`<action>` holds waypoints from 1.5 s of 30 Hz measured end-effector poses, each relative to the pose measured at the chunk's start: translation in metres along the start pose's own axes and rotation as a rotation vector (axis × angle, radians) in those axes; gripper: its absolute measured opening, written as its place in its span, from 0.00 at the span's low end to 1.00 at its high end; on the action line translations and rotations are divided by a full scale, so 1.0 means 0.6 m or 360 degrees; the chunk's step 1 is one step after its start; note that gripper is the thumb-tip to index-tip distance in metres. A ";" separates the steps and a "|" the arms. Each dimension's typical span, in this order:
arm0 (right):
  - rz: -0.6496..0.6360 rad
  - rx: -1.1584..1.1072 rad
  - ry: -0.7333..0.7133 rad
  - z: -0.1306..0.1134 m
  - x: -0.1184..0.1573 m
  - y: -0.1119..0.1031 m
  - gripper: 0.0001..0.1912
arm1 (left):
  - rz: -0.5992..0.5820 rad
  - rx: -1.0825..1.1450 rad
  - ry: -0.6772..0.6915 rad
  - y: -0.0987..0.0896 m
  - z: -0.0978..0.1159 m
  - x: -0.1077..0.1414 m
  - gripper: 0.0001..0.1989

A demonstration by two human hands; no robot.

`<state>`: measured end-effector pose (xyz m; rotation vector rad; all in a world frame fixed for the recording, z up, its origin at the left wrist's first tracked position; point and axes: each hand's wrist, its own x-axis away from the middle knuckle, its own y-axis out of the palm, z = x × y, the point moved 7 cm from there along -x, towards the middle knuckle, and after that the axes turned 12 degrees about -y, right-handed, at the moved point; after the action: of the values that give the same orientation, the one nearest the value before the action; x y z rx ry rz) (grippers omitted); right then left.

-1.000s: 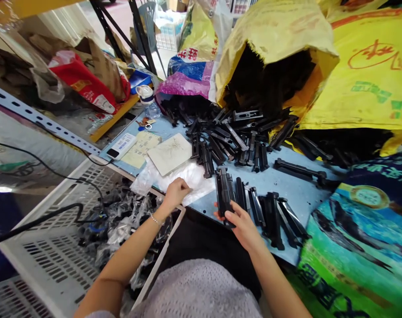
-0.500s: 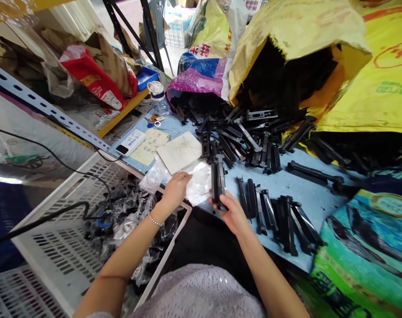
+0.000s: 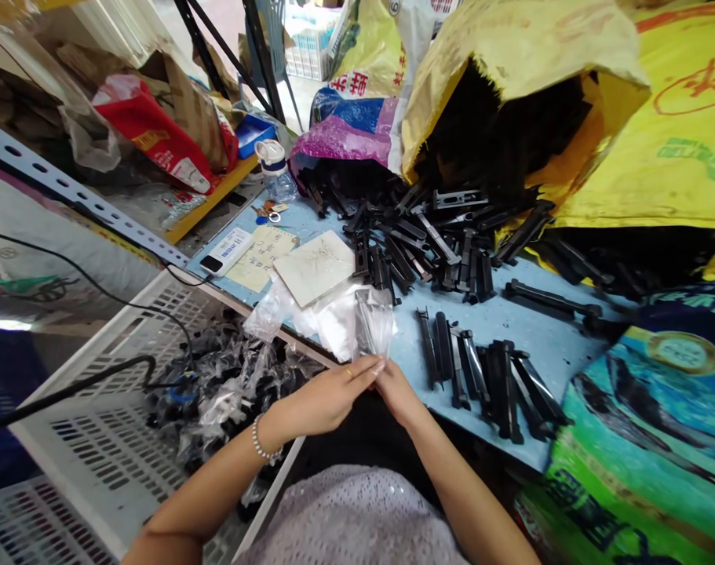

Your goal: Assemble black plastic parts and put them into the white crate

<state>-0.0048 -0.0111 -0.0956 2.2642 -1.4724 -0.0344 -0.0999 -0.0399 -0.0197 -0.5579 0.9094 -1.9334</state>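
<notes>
Pinching the clear plastic bag (image 3: 374,318) at the table's (image 3: 569,353) near edge, our left (image 3: 327,396) and right hand (image 3: 394,386) meet, fingers closed on its lower end.

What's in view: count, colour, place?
packet: one, clear, centre
parts: many, black, table and sacks
table: one, blue, centre
plate: one, pale, table
loose bags: several, clear, table
phone: one, white, table
note: one, yellow, table
bottle: one, clear, table
keyring: one, mixed, table
sacks: several, multicoloured, back, right
crates: several, white, left, back
tray: one, blue, shelf
red bag: one, red, shelf
cables: several, black, left
left hand: one, bare, at packet
right hand: one, bare, at packet
</notes>
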 end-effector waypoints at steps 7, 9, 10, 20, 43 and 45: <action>-0.0734 0.1361 -0.0452 -0.139 0.028 -0.045 0.22 | -0.0138 0.0023 -0.0465 -0.094 -0.005 0.151 0.16; -0.0527 0.2212 -0.0667 -0.185 -0.011 -0.101 0.30 | -0.0369 -0.0031 -0.0748 -0.088 -0.068 0.200 0.13; -0.0578 0.2558 -0.0704 -0.191 -0.034 -0.116 0.31 | -0.0478 -0.0101 -0.0955 -0.075 -0.114 0.221 0.12; -0.1175 0.3213 -0.0534 -0.182 -0.147 -0.139 0.16 | -0.0511 -0.0494 -0.1773 0.010 -0.314 0.193 0.11; -0.0108 0.1487 -0.0316 -0.081 0.033 -0.138 0.16 | 0.0454 0.1104 -0.1058 -0.053 -0.230 -0.102 0.15; -0.0102 0.1663 -0.0390 -0.089 0.035 -0.133 0.16 | 0.0371 0.1203 -0.1047 -0.050 -0.229 -0.099 0.13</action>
<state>0.0869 0.0162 -0.0724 3.1972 -1.7943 0.5875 -0.1806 0.0729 -0.0840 -0.5365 -0.1774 -1.5573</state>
